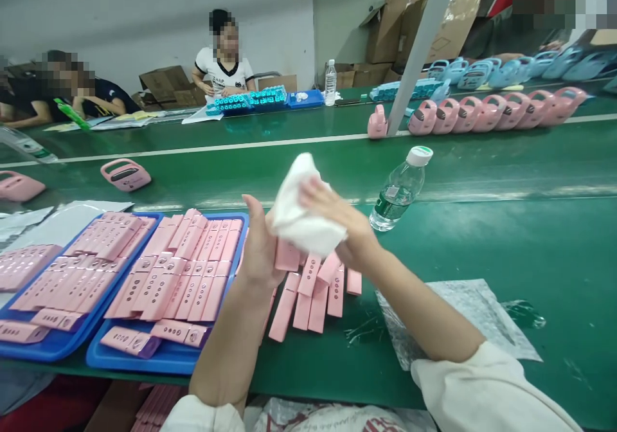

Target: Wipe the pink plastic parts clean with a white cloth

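Note:
A crumpled white cloth or tissue (pixel 303 216) is in my right hand (pixel 344 223), which presses it toward my left hand (pixel 258 245). The right fingers lie bent over the cloth and are slightly blurred. My left thumb stands up and apart; the cloth hides the other left fingers. Beneath both hands, several pink rectangular pieces with small round markings (pixel 318 300) lie loosely on the green table (pixel 554 245). One pink piece (pixel 287 256) shows just under the cloth; whether the left hand touches it I cannot tell.
Blue trays (pixel 157 358) of pink pieces stand at left. A water bottle (pixel 400 188) is ahead on the right, with a crumpled plastic sheet (pixel 467 316) nearer me. Pink handled cases (pixel 486 114) line the far side. Several people sit opposite.

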Available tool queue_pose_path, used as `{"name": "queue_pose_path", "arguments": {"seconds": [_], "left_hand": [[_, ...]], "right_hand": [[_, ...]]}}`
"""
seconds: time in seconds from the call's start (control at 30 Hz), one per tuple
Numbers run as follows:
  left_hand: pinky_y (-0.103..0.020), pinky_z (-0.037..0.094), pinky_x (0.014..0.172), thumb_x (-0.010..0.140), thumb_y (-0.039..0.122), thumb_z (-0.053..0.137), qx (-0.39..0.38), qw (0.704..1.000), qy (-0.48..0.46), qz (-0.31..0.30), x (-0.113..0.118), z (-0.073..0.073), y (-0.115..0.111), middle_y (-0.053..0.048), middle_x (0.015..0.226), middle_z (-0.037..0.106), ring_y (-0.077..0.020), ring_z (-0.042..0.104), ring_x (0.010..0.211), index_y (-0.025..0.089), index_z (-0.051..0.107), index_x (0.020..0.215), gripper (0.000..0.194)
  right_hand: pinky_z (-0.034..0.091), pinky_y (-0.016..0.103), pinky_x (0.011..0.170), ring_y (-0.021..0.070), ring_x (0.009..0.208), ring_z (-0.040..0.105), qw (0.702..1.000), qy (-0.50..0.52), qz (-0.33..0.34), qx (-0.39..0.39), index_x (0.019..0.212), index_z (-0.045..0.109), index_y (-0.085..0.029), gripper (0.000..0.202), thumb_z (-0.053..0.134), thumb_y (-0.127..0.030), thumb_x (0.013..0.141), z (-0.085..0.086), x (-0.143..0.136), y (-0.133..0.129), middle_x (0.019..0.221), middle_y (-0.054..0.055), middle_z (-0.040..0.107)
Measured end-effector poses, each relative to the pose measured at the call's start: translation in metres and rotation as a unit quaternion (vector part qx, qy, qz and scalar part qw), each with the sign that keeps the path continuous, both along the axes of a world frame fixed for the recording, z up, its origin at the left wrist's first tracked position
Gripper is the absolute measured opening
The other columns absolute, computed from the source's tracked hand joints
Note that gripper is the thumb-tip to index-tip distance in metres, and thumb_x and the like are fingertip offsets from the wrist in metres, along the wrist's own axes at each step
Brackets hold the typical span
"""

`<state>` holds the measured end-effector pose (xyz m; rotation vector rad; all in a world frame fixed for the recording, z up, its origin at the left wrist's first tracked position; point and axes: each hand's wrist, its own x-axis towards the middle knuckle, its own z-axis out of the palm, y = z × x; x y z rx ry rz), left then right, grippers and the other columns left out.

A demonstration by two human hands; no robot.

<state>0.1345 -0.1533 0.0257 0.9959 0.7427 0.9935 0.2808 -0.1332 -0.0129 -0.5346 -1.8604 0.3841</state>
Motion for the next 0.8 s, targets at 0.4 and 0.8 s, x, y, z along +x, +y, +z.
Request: {"name": "queue_pose_path", "arguments": {"seconds": [0.4, 0.8], "left_hand": [[-0.016, 0.036, 0.032, 0.083, 0.052, 0.055, 0.041, 0.995, -0.095, -0.005, 0.012, 0.000, -0.011, 0.002, 0.061, 0.054, -0.0060, 0.049, 0.040, 0.018, 0.048, 0.078, 0.035], [-0.019, 0.039, 0.042, 0.086, 0.047, 0.056, 0.075, 0.994, 0.064, 0.046, 0.015, -0.004, -0.012, 0.003, 0.067, 0.056, -0.0075, 0.050, 0.047, 0.019, 0.052, 0.096, 0.030]], "right_hand": [[0.056, 0.037, 0.084, 0.0237, 0.106, 0.063, 0.835, 0.403, 0.014, -0.375, 0.101, 0.064, -0.020, 0.032, 0.062, -0.041, 0.077, 0.012, 0.012, 0.010, 0.103, 0.006, 0.070], [0.054, 0.030, 0.067, 0.0176, 0.075, 0.064, 0.958, 0.192, -0.013, -0.212, 0.091, 0.069, -0.022, 0.022, 0.064, -0.041, 0.080, 0.016, 0.013, -0.014, 0.082, 0.002, 0.069]]}}
